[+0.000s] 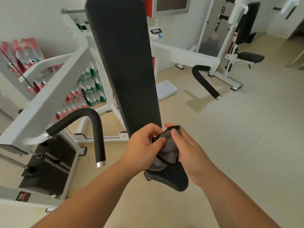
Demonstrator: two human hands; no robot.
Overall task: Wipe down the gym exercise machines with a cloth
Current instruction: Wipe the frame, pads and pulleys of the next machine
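Observation:
A grey cloth (169, 151) with a black hem is bunched between both hands just above the lower end of a long black back pad (125, 63). My left hand (144, 145) pinches the cloth's upper left edge with thumb and fingers. My right hand (187, 150) wraps round its right side, thumb on top. The pad rises steeply away from me on a white machine frame (54, 91). Below the hands sits the small black seat (171, 180). A black foam-covered handle (97, 129) curves down at the left.
A black weight stack (49, 163) stands at the lower left. Packs of bottled water (90, 84) are piled behind the frame. Another padded handle (205, 81) and a second white machine with a black seat (250, 57) stand at the right. Beige floor spreads to the right.

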